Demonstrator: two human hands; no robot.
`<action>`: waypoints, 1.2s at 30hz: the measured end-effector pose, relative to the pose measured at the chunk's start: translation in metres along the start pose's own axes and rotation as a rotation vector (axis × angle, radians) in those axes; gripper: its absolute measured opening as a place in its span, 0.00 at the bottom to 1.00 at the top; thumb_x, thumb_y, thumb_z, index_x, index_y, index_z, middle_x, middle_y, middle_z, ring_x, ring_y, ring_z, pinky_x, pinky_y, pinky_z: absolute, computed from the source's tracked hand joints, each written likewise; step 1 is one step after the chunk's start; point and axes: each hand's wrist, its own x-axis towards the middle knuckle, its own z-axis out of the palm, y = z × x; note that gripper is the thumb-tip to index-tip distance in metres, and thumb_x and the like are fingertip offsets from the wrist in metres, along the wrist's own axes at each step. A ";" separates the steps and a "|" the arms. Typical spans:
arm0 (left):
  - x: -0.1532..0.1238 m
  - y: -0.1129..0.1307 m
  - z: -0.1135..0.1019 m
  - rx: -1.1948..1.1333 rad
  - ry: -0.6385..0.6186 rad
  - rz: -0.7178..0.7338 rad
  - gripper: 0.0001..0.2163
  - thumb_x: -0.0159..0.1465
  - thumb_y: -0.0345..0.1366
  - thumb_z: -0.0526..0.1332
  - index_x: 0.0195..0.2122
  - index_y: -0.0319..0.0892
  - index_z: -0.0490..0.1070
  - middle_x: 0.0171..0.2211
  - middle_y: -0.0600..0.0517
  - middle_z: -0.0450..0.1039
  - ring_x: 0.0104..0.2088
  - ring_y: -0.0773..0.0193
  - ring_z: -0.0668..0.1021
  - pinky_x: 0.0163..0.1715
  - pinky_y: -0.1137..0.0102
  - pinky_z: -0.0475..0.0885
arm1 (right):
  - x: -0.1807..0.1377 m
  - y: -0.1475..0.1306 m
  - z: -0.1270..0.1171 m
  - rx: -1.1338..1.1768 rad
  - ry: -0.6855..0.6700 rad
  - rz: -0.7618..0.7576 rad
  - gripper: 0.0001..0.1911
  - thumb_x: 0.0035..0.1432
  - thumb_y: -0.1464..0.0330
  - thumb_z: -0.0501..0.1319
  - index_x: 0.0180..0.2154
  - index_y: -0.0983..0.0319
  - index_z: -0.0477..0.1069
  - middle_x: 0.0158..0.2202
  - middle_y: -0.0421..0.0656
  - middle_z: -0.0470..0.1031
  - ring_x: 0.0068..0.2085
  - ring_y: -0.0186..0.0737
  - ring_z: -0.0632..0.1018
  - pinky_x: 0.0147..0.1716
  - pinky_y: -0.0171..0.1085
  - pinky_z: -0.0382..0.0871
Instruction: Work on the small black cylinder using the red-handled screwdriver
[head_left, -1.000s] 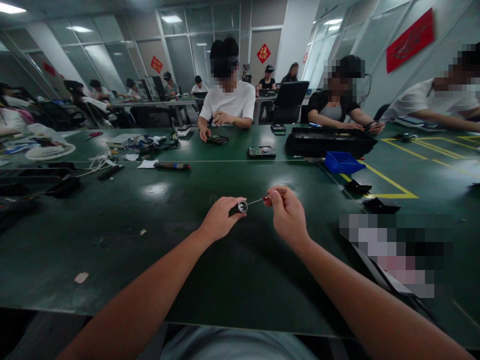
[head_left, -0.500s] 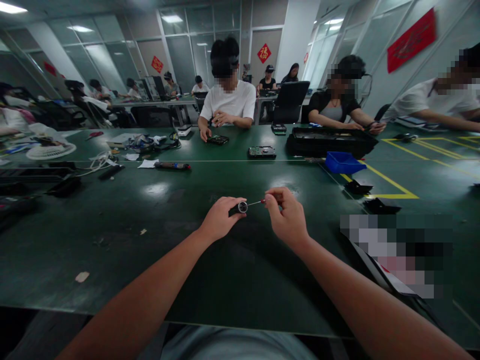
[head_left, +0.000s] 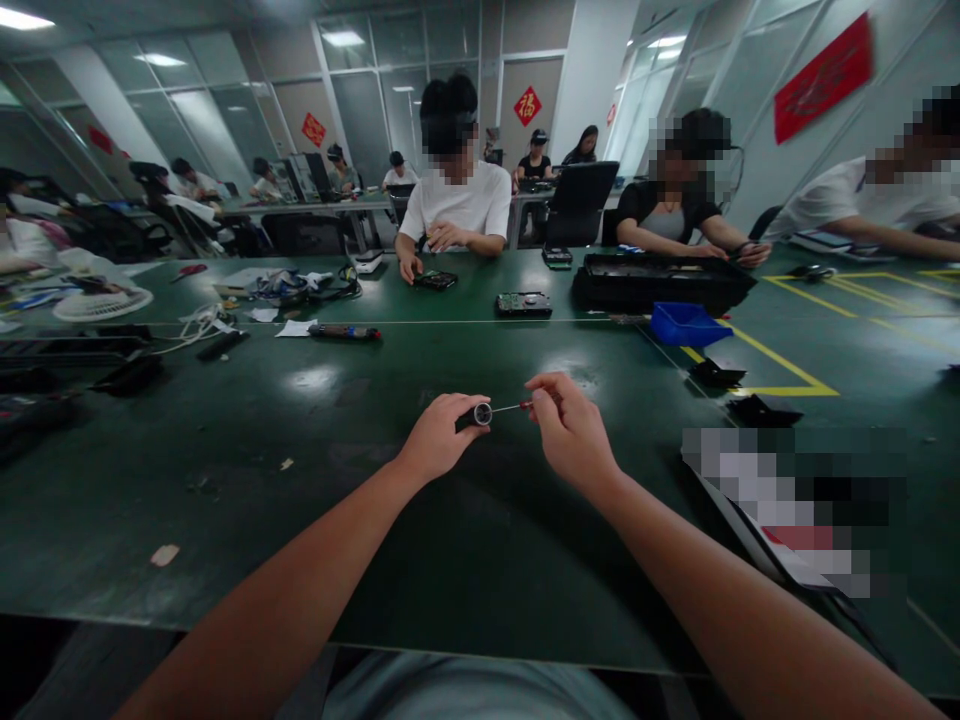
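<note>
My left hand point(head_left: 442, 436) is closed around a short black cylinder point(head_left: 482, 414), its silver-rimmed round end facing right and toward me. Most of the cylinder's body is hidden by my fingers. A small screwdriver point(head_left: 524, 405) with a thin metal shaft and a red handle is pinched in my right hand point(head_left: 571, 428). The shaft points left, its tip at the rimmed end of the cylinder; whether it touches I cannot tell. Both hands are held over the middle of the green table point(head_left: 480, 560).
A larger screwdriver-like tool point(head_left: 345, 332) lies ahead to the left. Farther off are a circuit-board drive point(head_left: 523, 303), a long black casing point(head_left: 664, 284) and a blue bin point(head_left: 690, 325). Black scraps point(head_left: 765, 411) lie at right. Across the table a co-worker point(head_left: 457, 210) handles a part.
The cylinder and my left hand have shifted very slightly left. My right hand's fingers have changed position a little on the screwdriver handle.
</note>
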 end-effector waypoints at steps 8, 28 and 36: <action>0.001 0.000 0.001 -0.009 0.007 0.008 0.18 0.63 0.33 0.68 0.55 0.47 0.73 0.51 0.51 0.76 0.52 0.56 0.74 0.56 0.58 0.67 | -0.002 0.003 0.004 0.046 0.033 0.016 0.09 0.68 0.62 0.53 0.43 0.58 0.68 0.29 0.40 0.76 0.30 0.40 0.77 0.32 0.40 0.66; 0.004 -0.004 -0.001 0.073 -0.062 0.049 0.18 0.66 0.36 0.65 0.57 0.48 0.71 0.52 0.50 0.75 0.53 0.56 0.73 0.55 0.56 0.67 | 0.007 0.016 0.011 0.366 0.131 0.223 0.14 0.66 0.56 0.56 0.36 0.60 0.69 0.28 0.40 0.74 0.30 0.38 0.75 0.33 0.39 0.70; 0.002 -0.001 0.000 0.037 -0.031 0.024 0.19 0.66 0.37 0.65 0.58 0.49 0.70 0.52 0.50 0.75 0.53 0.55 0.73 0.56 0.57 0.67 | 0.003 0.012 0.010 0.249 0.114 0.124 0.12 0.67 0.58 0.55 0.39 0.60 0.69 0.32 0.43 0.78 0.32 0.40 0.79 0.36 0.42 0.72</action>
